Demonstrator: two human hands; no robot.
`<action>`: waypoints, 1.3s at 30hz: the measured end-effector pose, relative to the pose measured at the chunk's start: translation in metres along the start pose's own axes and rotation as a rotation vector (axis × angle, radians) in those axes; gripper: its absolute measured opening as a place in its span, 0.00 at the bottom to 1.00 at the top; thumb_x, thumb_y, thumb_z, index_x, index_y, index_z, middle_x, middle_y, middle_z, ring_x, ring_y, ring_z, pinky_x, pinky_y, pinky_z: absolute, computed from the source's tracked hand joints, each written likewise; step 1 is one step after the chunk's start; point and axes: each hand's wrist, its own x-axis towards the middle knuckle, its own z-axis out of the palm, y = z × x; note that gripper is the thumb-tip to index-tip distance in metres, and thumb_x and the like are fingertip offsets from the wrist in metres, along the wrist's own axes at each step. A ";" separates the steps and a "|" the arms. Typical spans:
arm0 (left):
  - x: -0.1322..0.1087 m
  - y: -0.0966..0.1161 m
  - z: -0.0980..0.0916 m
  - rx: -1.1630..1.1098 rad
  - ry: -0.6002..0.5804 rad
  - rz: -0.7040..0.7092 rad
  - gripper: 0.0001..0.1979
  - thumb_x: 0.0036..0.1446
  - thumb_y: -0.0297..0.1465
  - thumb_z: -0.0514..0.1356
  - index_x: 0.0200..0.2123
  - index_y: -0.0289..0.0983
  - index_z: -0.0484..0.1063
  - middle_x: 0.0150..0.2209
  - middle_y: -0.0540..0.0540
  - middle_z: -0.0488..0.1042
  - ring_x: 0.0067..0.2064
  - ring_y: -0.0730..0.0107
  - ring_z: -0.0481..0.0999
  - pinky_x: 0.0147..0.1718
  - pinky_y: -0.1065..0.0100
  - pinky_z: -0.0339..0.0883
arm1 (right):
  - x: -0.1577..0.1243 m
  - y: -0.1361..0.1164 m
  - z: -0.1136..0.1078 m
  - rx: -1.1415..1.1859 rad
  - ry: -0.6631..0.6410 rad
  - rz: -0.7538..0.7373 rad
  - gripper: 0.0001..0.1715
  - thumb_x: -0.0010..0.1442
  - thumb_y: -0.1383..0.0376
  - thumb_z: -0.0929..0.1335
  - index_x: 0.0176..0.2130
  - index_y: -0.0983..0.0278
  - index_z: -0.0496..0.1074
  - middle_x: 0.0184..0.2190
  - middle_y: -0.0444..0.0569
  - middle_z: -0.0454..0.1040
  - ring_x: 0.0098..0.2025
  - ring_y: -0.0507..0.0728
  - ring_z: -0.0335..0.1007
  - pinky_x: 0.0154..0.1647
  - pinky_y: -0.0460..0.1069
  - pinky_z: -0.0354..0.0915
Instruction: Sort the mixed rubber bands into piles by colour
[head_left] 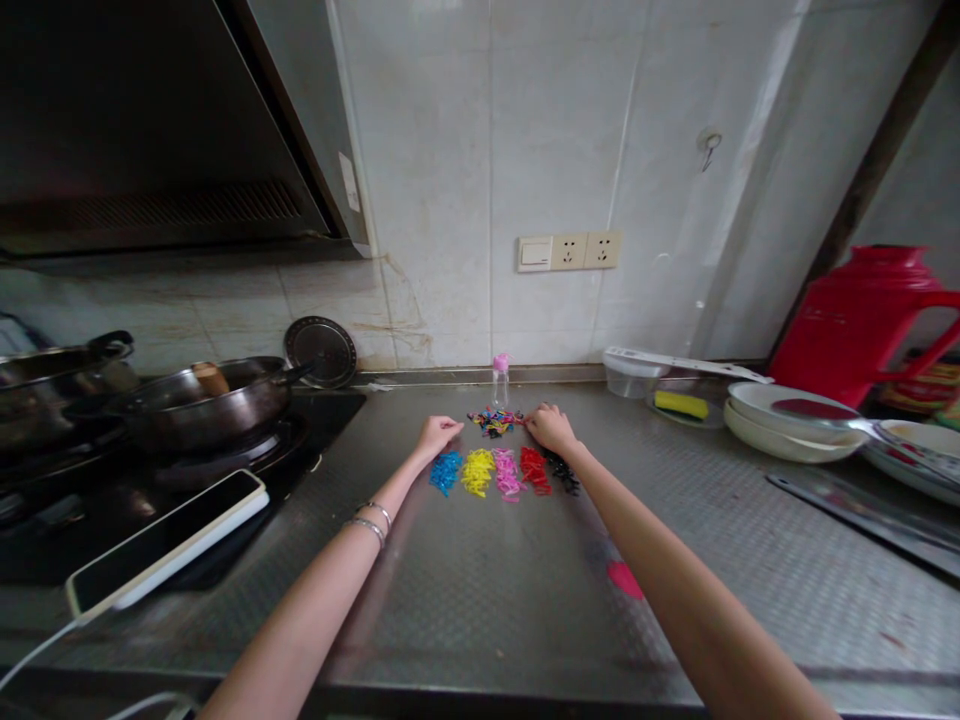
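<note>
Steel desk (480, 610): under every pile.
Front row: blue pile (445, 473), yellow pile (478, 473), pink pile (508, 475), red pile (535, 471), black pile (560, 472), left to right, last partly behind right forearm (645, 535).
Left hand (437, 437): just left of mixed pile (495, 423), with pinched fingers; cannot tell on what.
Right hand (550, 428): at that pile's right edge, with bent fingers; cannot tell whether grasping.
Mixed pile: many-coloured, between both hands.
Clear bottle (501, 385): upright just behind, pink-capped.

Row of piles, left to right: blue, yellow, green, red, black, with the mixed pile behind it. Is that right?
No: the head view shows a pink pile in the middle, not green. The blue pile, yellow pile, red pile, black pile and mixed pile are as you said.
</note>
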 end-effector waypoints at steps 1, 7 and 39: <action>0.000 0.000 0.000 0.002 0.000 0.003 0.15 0.45 0.38 0.57 0.26 0.31 0.73 0.22 0.46 0.73 0.23 0.74 0.68 0.21 0.74 0.57 | 0.000 -0.001 0.000 0.002 0.002 0.002 0.17 0.57 0.61 0.58 0.39 0.59 0.73 0.39 0.57 0.67 0.44 0.61 0.59 0.40 0.53 0.56; 0.000 0.000 -0.001 0.008 -0.001 0.008 0.16 0.45 0.39 0.57 0.26 0.30 0.73 0.21 0.47 0.72 0.22 0.74 0.67 0.21 0.74 0.56 | 0.002 -0.006 -0.003 -0.030 0.009 -0.001 0.14 0.55 0.64 0.60 0.37 0.60 0.73 0.39 0.55 0.68 0.44 0.60 0.59 0.40 0.52 0.56; -0.002 0.000 -0.003 0.027 -0.005 -0.020 0.18 0.45 0.42 0.55 0.24 0.31 0.72 0.14 0.51 0.64 0.17 0.77 0.61 0.18 0.74 0.51 | -0.031 -0.001 -0.031 0.184 -0.043 -0.263 0.10 0.51 0.68 0.64 0.31 0.65 0.74 0.39 0.51 0.68 0.43 0.54 0.61 0.46 0.45 0.53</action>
